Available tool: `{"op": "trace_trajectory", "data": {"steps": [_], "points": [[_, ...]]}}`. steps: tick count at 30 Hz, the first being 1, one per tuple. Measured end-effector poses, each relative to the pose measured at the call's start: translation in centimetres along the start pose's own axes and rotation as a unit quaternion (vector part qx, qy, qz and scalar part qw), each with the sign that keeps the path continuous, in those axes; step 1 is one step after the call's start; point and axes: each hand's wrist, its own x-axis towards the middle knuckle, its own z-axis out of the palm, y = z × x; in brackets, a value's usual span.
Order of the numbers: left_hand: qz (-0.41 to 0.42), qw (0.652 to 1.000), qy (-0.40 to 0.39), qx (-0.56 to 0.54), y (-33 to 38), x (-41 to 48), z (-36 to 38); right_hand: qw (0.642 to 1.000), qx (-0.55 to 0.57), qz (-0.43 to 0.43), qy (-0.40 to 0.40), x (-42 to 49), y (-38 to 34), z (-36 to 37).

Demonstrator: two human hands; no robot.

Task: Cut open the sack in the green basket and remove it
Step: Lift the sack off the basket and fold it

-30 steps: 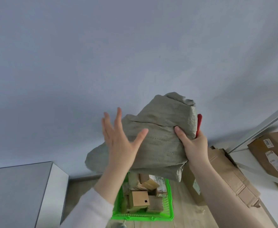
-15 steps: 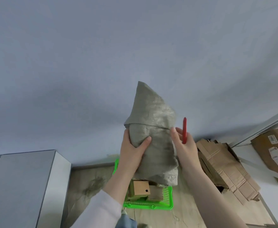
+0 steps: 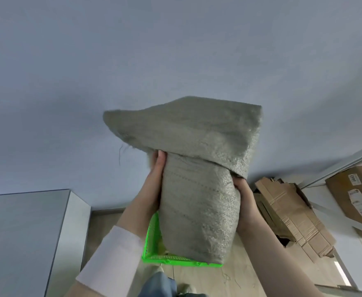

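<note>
A grey cabinet [image 3: 26, 232] stands at the far left against the pale wall. The left hand [image 3: 154, 189], in a white sleeve, grips the sack's left side, fingers curled up under the folded-over top. The grey woven sack [image 3: 199, 200] is held upright between both hands, over the green basket [image 3: 152, 247] on the wooden floor, and its lower end hides most of the basket's inside. The right hand [image 3: 245, 202] clasps the sack's right side. Its fingers are tucked beneath the flap, so they only seem to curl round the fabric. Flattened cardboard [image 3: 289, 213] lies just right, and a labelled cardboard box [image 3: 355, 189] sits beyond.
</note>
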Motion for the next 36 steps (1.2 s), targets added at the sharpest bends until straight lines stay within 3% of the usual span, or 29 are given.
{"op": "trace_trajectory", "data": {"steps": [2,4,9,12,15,18,20,21,23,25,27,29,31,33,36], "points": [[-0.046,0.994,-0.056,-0.083,-0.3,0.2,-0.7,1.0,-0.018,0.007,-0.01,0.6,0.2,0.8],[-0.063,0.986,-0.074,-0.133,-0.8,0.7,-1.3,0.994,-0.096,-0.031,0.049,1.6,0.2,1.2],[-0.046,0.984,-0.006,-0.174,-1.4,1.4,-3.4,0.929,-0.24,-0.175,0.22,3.5,-0.2,-0.6],[-0.025,0.988,0.026,-0.149,-1.9,1.4,-3.7,0.917,-0.26,-0.205,0.223,3.1,-0.1,-0.7],[-0.029,0.99,-0.006,-0.14,-2.4,1.0,-2.8,0.934,-0.292,-0.142,0.151,3.4,0.5,1.7],[-0.026,0.987,-0.005,-0.157,-2.9,0.1,-2.4,0.971,-0.197,-0.043,0.129,3.8,0.9,2.9],[-0.012,0.99,0.004,-0.144,-3.0,-0.4,-2.7,0.977,-0.164,-0.027,0.131,3.9,1.3,2.8],[0.007,0.992,0.029,-0.122,-2.9,-0.6,-2.9,0.977,-0.156,-0.032,0.138,4.1,1.5,2.7],[0.078,0.979,0.171,-0.074,-3.3,-1.2,-4.0,0.971,-0.154,-0.075,0.166,4.4,1.9,2.5],[0.165,0.931,0.323,-0.036,-3.5,-2.3,-5.5,0.954,-0.177,-0.156,0.187,4.7,1.7,2.4],[0.217,0.915,0.341,0.014,-3.4,-3.6,-6.4,0.933,-0.239,-0.216,0.158,4.8,1.4,2.3],[0.191,0.95,0.243,0.035,-3.0,-4.5,-6.4,0.932,-0.285,-0.207,0.083,4.5,1.4,2.9],[0.123,0.981,0.146,-0.025,-2.1,-5.5,-5.2,0.946,-0.292,-0.137,-0.021,3.9,2.0,3.6],[0.031,0.987,0.084,-0.133,-2.0,-6.6,-3.8,0.958,-0.265,-0.07,-0.085,3.5,2.5,3.9],[-0.005,0.971,0.096,-0.219,-3.5,-8.0,-1.9,0.954,-0.259,-0.026,-0.149,3.2,2.5,3.4]]}}
